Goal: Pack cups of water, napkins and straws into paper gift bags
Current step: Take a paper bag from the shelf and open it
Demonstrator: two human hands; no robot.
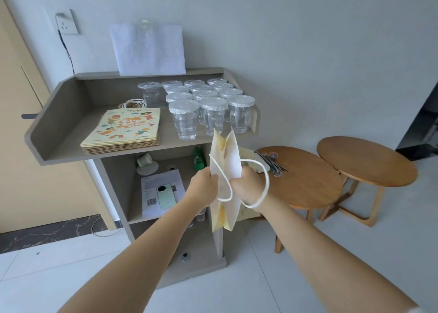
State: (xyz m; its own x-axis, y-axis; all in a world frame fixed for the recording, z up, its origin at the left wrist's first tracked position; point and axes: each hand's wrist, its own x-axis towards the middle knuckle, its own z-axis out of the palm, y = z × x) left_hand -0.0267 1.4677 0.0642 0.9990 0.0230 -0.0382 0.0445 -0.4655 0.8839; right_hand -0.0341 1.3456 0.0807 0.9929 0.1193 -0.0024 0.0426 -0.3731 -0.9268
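I had one paper gift bag (231,157) up between both hands, edge-on to the camera and mostly folded, its side pleats only starting to part. My left hand (205,182) pinched the bag's left panel near the middle, and my right hand (246,184) had its fingers curled round the right panel. One white rope handle (227,195) hung in a loop between the hands; the other handle (264,189) curved round the outer side of my right wrist.

Just beyond my hands, on the top of the grey stand (59,113), stood the cups of water (213,108), packed close in rows with lids on. The stack of flat bags (125,127) lay on the same top, beyond and to the left of my left hand.

Just to the right of my right hand, a bundle of straws (273,164) lay on the nearer round table (308,187), with a pale packet beside them that I could not identify. A second round table (367,161) stood further right, its top touching or overlapping the first. Under my left hand, a phone (166,196) lay on papers on the stand's lower shelf.
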